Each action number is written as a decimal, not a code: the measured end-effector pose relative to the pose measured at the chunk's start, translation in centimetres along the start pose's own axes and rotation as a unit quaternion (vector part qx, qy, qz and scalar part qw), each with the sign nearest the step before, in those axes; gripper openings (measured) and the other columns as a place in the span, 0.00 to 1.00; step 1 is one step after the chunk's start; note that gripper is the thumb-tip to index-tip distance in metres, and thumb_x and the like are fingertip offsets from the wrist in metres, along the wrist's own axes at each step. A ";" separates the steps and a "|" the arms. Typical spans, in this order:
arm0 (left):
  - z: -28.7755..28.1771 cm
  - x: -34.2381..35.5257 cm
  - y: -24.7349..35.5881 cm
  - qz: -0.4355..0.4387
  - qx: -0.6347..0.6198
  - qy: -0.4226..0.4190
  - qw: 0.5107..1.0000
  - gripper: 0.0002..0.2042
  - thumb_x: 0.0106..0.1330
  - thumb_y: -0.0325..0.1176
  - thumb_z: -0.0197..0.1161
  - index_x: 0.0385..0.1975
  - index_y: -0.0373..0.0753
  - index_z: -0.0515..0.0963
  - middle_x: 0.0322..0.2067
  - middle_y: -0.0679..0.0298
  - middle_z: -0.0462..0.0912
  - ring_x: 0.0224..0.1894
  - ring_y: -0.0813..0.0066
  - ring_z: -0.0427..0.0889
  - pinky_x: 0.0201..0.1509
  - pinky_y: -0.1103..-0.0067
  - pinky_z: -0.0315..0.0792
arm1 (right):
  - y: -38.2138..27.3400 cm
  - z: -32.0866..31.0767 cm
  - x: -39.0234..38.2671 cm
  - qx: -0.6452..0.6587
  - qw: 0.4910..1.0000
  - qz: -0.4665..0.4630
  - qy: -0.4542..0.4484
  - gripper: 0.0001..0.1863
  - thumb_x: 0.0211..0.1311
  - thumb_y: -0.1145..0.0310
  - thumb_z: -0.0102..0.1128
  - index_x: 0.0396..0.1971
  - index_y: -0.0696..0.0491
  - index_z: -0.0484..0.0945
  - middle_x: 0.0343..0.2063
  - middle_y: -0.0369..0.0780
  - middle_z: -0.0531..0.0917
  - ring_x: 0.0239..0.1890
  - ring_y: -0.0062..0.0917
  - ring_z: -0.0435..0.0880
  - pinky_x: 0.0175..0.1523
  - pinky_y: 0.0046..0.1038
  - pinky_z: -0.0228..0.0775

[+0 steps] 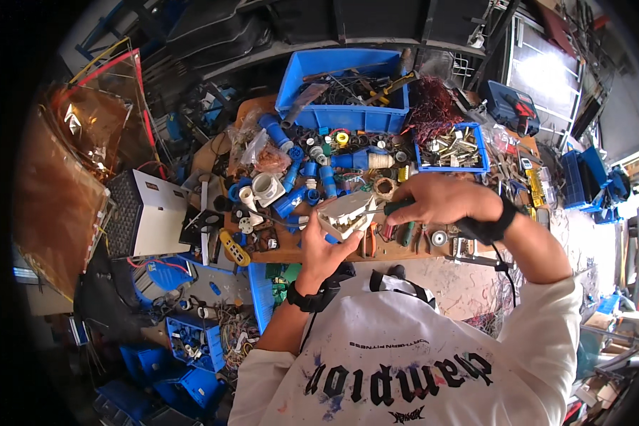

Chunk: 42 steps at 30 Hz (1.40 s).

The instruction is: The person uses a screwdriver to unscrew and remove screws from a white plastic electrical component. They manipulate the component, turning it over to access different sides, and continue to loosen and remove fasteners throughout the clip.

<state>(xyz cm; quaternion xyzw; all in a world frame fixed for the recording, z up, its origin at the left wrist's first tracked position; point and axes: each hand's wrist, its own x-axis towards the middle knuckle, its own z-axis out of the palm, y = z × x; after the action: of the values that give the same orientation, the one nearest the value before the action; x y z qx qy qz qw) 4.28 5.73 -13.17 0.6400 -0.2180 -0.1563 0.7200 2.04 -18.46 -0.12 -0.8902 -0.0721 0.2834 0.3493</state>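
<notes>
A shallow, white plastic box with an open face (342, 226) is sitting in the person's left hand (324, 250), above the near edge of a brown wooden workbench (397, 251). The left hand is pinching it between thumb and fingers; most of the fingers are hiding behind its far wall. Pale small parts are showing inside the box, too fine to make out one by one. To its right, the right hand (440, 201) is curling around a dark green screwdriver-like handle (399, 206), with the fingers covering much of the grip. A thin shaft is pointing from it toward the box, but whether its tip is touching anything inside cannot be told. A grey cable (273, 223) is running in from the box's left; the left hand is concealing where it ends. Left of the box and nearer the person, a yellow, elongated plastic unit (234, 248) is lying. Beyond the box, a large blue plastic bin (348, 119) is holding tangled dark pieces, hard to tell apart. Beyond and right of the box, a shallow blue tray (453, 170) is carrying heaped metallic cylinders.
</notes>
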 end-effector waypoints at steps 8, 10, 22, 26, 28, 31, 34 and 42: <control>1.0 0.5 1.6 0.040 0.053 0.061 0.996 0.35 0.49 0.24 0.73 0.58 0.32 0.62 0.47 0.56 0.80 0.48 0.72 0.81 0.52 0.76 0.75 | -2.8 3.6 -4.3 -0.043 0.980 -0.021 0.195 0.16 0.60 0.61 0.61 0.37 0.60 0.80 0.27 0.52 0.82 0.33 0.47 0.82 0.40 0.40 0.74; 1.0 0.5 2.4 0.048 0.081 0.053 0.994 0.35 0.49 0.24 0.73 0.58 0.32 0.62 0.47 0.56 0.80 0.47 0.72 0.81 0.52 0.76 0.75 | -2.9 3.2 -5.1 -0.039 0.979 -0.030 0.197 0.15 0.59 0.62 0.62 0.36 0.60 0.79 0.26 0.51 0.82 0.31 0.46 0.82 0.38 0.39 0.74; 0.5 1.0 6.2 0.117 0.299 0.156 0.934 0.39 0.45 0.30 0.77 0.58 0.31 0.61 0.43 0.50 0.81 0.46 0.62 0.83 0.50 0.70 0.77 | -4.1 2.7 -10.2 0.028 0.968 -0.010 0.247 0.13 0.56 0.64 0.68 0.34 0.58 0.79 0.24 0.47 0.82 0.26 0.40 0.83 0.32 0.34 0.72; 0.9 0.7 6.9 0.134 0.320 0.179 0.921 0.43 0.43 0.30 0.79 0.60 0.32 0.59 0.47 0.47 0.78 0.48 0.58 0.81 0.52 0.68 0.75 | -3.5 6.0 -7.7 0.228 0.914 -0.020 0.334 0.15 0.55 0.63 0.71 0.31 0.57 0.77 0.18 0.32 0.73 0.20 0.16 0.67 0.28 0.23 0.64; 1.6 0.8 6.9 0.153 0.288 0.180 0.928 0.44 0.42 0.27 0.78 0.61 0.33 0.58 0.47 0.48 0.78 0.49 0.59 0.81 0.51 0.68 0.75 | -2.2 8.0 -4.3 0.307 0.872 -0.047 0.379 0.17 0.56 0.60 0.71 0.33 0.56 0.75 0.20 0.29 0.71 0.22 0.13 0.64 0.27 0.21 0.60; 2.4 0.4 7.1 0.195 0.310 0.161 0.916 0.48 0.42 0.32 0.80 0.63 0.31 0.55 0.56 0.43 0.69 0.54 0.51 0.76 0.56 0.65 0.73 | -2.2 8.0 -1.2 0.484 0.826 -0.028 0.289 0.21 0.58 0.56 0.69 0.37 0.56 0.72 0.21 0.30 0.72 0.20 0.09 0.67 0.23 0.16 0.60; 2.4 0.1 6.4 0.217 0.315 0.132 0.914 0.50 0.42 0.32 0.80 0.64 0.32 0.54 0.57 0.43 0.68 0.57 0.49 0.73 0.58 0.64 0.72 | -2.8 7.8 -0.1 0.610 0.754 -0.050 0.238 0.18 0.59 0.58 0.68 0.35 0.54 0.70 0.17 0.31 0.73 0.10 0.12 0.69 0.13 0.16 0.60; 1.9 -1.3 7.2 0.245 0.195 0.030 0.949 0.54 0.41 0.34 0.81 0.66 0.34 0.49 0.63 0.45 0.60 0.64 0.51 0.65 0.66 0.60 0.63 | -3.6 7.3 -0.2 0.654 0.726 -0.038 0.207 0.15 0.58 0.66 0.69 0.29 0.51 0.67 0.13 0.26 0.66 0.09 0.08 0.59 0.12 0.15 0.54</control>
<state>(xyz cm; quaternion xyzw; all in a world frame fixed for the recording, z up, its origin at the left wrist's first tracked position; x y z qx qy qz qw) 1.86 5.73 -6.02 0.6994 -0.3725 0.0900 0.6033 -1.92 -11.64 -2.01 -0.4738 0.1717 0.0554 0.8619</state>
